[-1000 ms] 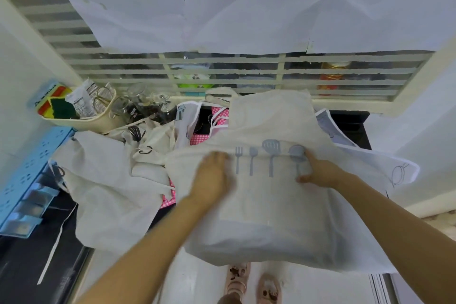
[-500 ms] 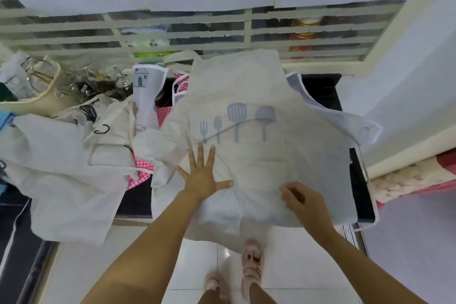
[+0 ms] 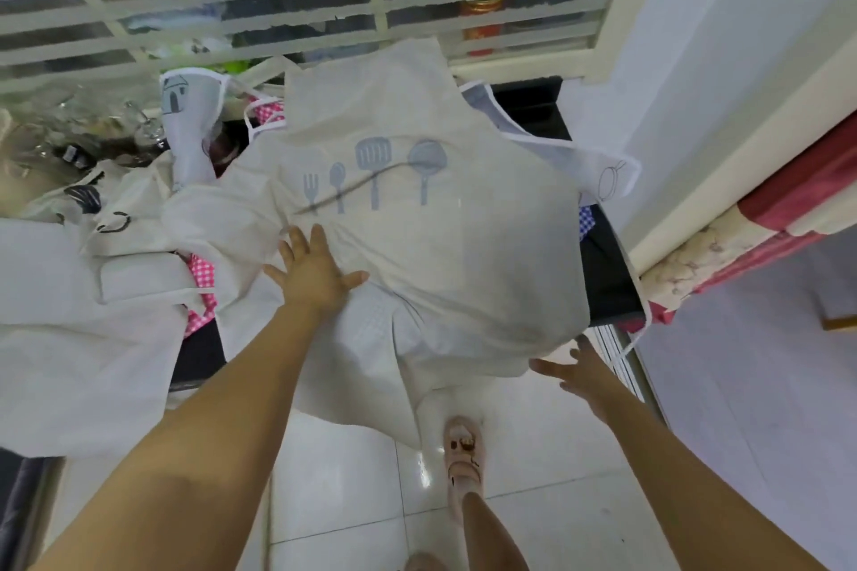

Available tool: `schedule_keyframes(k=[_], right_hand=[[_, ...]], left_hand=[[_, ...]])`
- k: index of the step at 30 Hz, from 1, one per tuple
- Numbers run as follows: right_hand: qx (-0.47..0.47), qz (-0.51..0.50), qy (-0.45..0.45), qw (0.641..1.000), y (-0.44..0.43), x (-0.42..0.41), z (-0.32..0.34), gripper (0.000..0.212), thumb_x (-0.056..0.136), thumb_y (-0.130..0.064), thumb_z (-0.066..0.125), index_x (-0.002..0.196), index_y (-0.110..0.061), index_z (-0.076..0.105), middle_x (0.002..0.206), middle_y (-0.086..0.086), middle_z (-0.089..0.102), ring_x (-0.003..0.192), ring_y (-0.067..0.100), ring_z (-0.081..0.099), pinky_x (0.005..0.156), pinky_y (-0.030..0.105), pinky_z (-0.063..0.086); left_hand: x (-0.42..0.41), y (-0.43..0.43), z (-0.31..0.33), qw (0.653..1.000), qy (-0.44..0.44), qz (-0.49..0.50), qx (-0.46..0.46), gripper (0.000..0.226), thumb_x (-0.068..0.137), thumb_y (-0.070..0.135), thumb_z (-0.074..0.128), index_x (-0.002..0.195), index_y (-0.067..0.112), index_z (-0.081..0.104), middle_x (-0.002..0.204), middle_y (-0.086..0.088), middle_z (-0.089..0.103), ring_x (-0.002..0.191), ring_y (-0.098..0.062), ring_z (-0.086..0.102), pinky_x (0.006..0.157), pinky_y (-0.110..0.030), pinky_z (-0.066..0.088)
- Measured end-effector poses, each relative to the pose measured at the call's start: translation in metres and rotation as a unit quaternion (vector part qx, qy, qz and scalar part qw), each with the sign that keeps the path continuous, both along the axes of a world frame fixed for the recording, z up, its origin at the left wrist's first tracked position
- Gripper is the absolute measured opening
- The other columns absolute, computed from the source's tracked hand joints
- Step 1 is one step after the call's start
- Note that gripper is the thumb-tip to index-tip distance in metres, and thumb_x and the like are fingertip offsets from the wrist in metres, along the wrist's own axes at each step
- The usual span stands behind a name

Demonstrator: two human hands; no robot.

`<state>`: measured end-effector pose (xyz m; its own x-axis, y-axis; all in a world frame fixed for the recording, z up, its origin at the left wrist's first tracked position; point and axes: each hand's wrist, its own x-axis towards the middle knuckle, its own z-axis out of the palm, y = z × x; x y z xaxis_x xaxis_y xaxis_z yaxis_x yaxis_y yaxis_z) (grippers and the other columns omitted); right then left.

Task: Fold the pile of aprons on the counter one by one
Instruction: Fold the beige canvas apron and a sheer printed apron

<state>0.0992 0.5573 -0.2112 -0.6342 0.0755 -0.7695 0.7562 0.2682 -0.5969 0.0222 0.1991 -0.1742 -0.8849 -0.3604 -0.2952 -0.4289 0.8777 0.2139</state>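
Cream apron [image 3: 454, 246] printed with a grey fork, spoon, spatula and ladle, spread face up over the dark counter [image 3: 607, 287], bib toward the window slats [image 3: 278, 9], lower part draped past the front edge toward the tiled floor [image 3: 352, 491]. Pressed flat on its left side, just below the fork print, by the left hand [image 3: 317, 276]: palm down, fingers straight and splayed, gripping nothing. Off the counter, at the hanging lower right corner, the right hand [image 3: 579, 373]: fingers straight and spread, empty, close under the hem; touching the cloth or not, hard to tell. Left of the apron, a rumpled heap of other aprons [image 3: 69, 315], partly over the counter edge, pink checked cloth [image 3: 201, 274] peeping out between. Behind, a white apron with a house drawing [image 3: 188, 107]; at the right, a white-trimmed apron [image 3: 603, 172] under the cream one. Below, a sandalled foot [image 3: 463, 445] on the tiles.
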Motion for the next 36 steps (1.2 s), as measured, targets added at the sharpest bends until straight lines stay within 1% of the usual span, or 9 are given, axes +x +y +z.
schedule_keyframes(k=[10,14,16,20,25,28,32,34,36], right_hand=[[-0.112,0.049,0.105,0.987,-0.017,0.023,0.042,0.026,0.097,-0.01,0.047,0.119,-0.004,0.057,0.116,0.018,0.064,0.109,0.031,0.06,0.089,0.04,0.049],[-0.318,-0.011,0.067,0.946,-0.019,0.038,0.078,0.02,0.086,-0.004,0.047,0.099,-0.005,0.063,0.093,0.012,0.065,0.084,0.021,0.063,0.076,0.034,0.048],[-0.391,-0.057,0.039,0.918,-0.021,0.045,0.096,0.021,0.079,-0.004,0.052,0.098,-0.004,0.063,0.086,0.01,0.067,0.077,0.021,0.066,0.072,0.033,0.053],[-0.462,-0.111,0.016,0.88,-0.017,0.065,0.111,0.069,0.044,-0.007,0.083,0.11,-0.002,0.064,0.1,0.015,0.069,0.086,0.026,0.07,0.07,0.036,0.058],[-0.522,-0.286,-0.031,0.803,-0.003,0.105,0.084,0.045,0.099,-0.029,0.043,0.101,0.005,0.071,0.103,0.02,0.07,0.095,0.027,0.07,0.071,0.032,0.059],[-0.611,-0.343,-0.059,0.711,-0.006,0.156,0.039,0.04,0.078,-0.003,0.075,0.112,0.013,0.063,0.114,0.034,0.06,0.11,0.04,0.058,0.088,0.041,0.053],[-0.579,-0.338,-0.04,0.741,-0.039,0.217,0.014,0.075,0.016,0.023,0.085,0.089,0.011,0.072,0.102,0.028,0.067,0.102,0.044,0.059,0.105,0.051,0.04],[-0.532,-0.286,-0.019,0.797,-0.056,0.229,0.024,0.056,0.023,0.019,0.086,0.076,0.006,0.072,0.092,0.02,0.069,0.093,0.036,0.065,0.093,0.046,0.05],[-0.499,-0.263,-0.012,0.826,-0.067,0.23,0.036,0.013,0.066,0.006,0.074,0.077,-0.001,0.074,0.092,0.015,0.071,0.087,0.027,0.07,0.083,0.037,0.056]], left_hand=[[0.157,0.072,0.012,0.885,0.24,0.226,0.329,0.027,0.088,0.024,0.066,0.07,0.01,0.052,0.066,-0.003,0.054,0.062,-0.015,0.049,0.066,-0.028,0.038],[0.206,0.097,-0.026,0.584,0.02,0.53,0.615,0.041,0.076,0.043,0.074,0.075,0.01,0.05,0.072,-0.007,0.048,0.06,-0.018,0.047,0.089,-0.034,0.046],[0.22,0.11,-0.037,0.413,-0.058,0.595,0.688,0.074,0.067,0.056,0.076,0.114,0.005,0.049,0.111,-0.018,0.052,0.1,-0.032,0.055,0.104,-0.049,0.036],[0.243,0.141,-0.028,0.247,-0.103,0.539,0.799,0.108,0.068,0.073,0.063,0.142,0.002,0.03,0.148,-0.028,0.03,0.139,-0.046,0.024,0.113,-0.064,0.012],[0.259,0.154,-0.003,0.22,0.04,0.527,0.82,0.039,0.088,0.018,0.06,0.126,0.009,0.06,0.101,-0.017,0.072,0.1,-0.032,0.063,0.064,-0.047,0.059],[0.267,0.151,0.006,0.243,0.089,0.528,0.809,0.025,0.089,0.012,0.056,0.112,0.009,0.066,0.088,-0.012,0.074,0.078,-0.028,0.072,0.057,-0.041,0.06],[0.28,0.148,0.02,0.27,0.109,0.531,0.796,0.02,0.093,0.0,0.051,0.083,0.015,0.06,0.073,-0.007,0.067,0.051,-0.002,0.065,0.044,-0.018,0.051],[0.289,0.146,0.026,0.199,0.114,0.532,0.815,0.025,0.095,-0.001,0.045,0.077,0.012,0.056,0.058,-0.007,0.064,0.04,-0.008,0.062,0.035,-0.017,0.045],[0.292,0.138,0.026,0.248,0.092,0.557,0.787,0.025,0.097,0.002,0.039,0.081,0.004,0.058,0.051,-0.01,0.064,0.042,-0.022,0.064,0.031,-0.024,0.045]])
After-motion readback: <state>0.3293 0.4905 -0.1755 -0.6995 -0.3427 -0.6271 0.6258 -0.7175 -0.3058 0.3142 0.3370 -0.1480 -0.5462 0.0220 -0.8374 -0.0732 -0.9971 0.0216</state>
